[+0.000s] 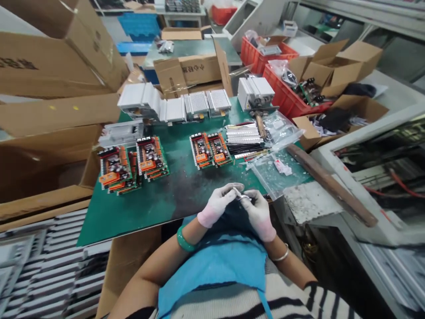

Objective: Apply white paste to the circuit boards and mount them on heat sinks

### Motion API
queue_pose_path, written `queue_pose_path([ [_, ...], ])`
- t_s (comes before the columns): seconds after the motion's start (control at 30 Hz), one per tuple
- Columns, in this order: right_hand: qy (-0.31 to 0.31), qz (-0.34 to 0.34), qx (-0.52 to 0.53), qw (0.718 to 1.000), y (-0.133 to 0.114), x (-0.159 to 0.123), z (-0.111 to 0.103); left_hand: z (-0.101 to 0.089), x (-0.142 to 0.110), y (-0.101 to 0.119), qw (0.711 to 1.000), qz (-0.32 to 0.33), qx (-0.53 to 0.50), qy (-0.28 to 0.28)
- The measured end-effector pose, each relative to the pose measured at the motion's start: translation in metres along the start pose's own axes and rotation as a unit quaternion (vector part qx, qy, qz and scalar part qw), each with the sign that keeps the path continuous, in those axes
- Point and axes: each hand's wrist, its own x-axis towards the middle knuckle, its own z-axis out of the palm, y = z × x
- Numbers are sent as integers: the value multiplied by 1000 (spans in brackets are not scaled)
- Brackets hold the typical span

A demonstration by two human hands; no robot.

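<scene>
My left hand (221,201), in a white glove with a pink cuff, is closed in a pinch just off the front edge of the green table (179,199). Facing it, my right hand (259,210) wears a similar glove and is closed too. Between the fingertips of both hands sits a small whitish piece (239,195), too small and blurred to name. Beyond the hands lie two side-by-side groups of circuit boards (210,150) with orange parts. Further left are more stacked circuit boards (152,157). A pile of metal strips (245,137) lies behind my right hand.
Finned aluminium heat sinks (197,104) line the table's back. A hammer (260,124) lies near clear plastic bags (282,128). At right, a wooden bar (332,186) rests beside red crates (282,88). Large cardboard boxes (43,164) stand at left, above stacked metal parts (49,261).
</scene>
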Motion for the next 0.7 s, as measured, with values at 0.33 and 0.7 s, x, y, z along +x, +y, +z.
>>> queue_pose_path([
  [0.33,85,-79,-34,993,11,-13,-12,7,13,0,995,-27,98,23],
  [0.7,166,161,-275,933,92,-32,-111,-6,20,-7,932,117,338,59],
])
